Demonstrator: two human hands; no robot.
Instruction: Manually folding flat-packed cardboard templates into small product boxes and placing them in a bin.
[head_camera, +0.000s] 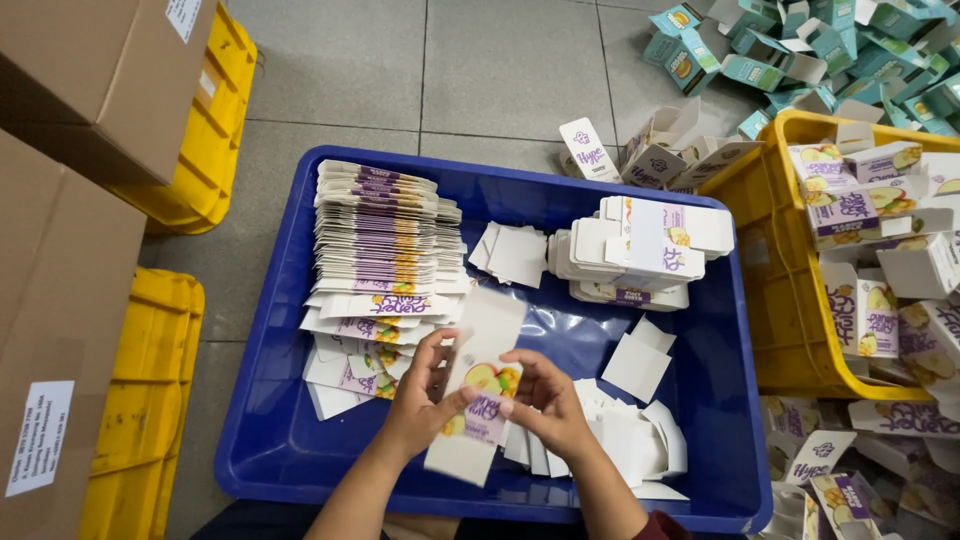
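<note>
Both hands hold one flat carton (478, 385) over the front of a blue bin (270, 440). Left hand (425, 395) grips the carton's left edge, fingers curled over its face. Right hand (545, 400) grips the right edge, fingertips on the printed fruit panel. Carton is white with purple and yellow print, tilted slightly, long axis running away from the person.

In the bin, just left of the hands: tall pile of flat cartons (380, 240), fanned out toward the front. Just right of the hands: loose white inserts (625, 440) scattered on the bin floor. Far side, middle: small stack of white cards (515, 252). Far right corner: stack of flat blanks (640, 250), well apart from the hands.

Right of the bin: yellow crate (770, 300) filled with folded boxes (880, 260) of the same print. More lie on the floor (500, 70) behind and beside it. Top right: heap of teal boxes (800, 45). Left side: brown shipping boxes (60, 240) resting on yellow crates (150, 400).
</note>
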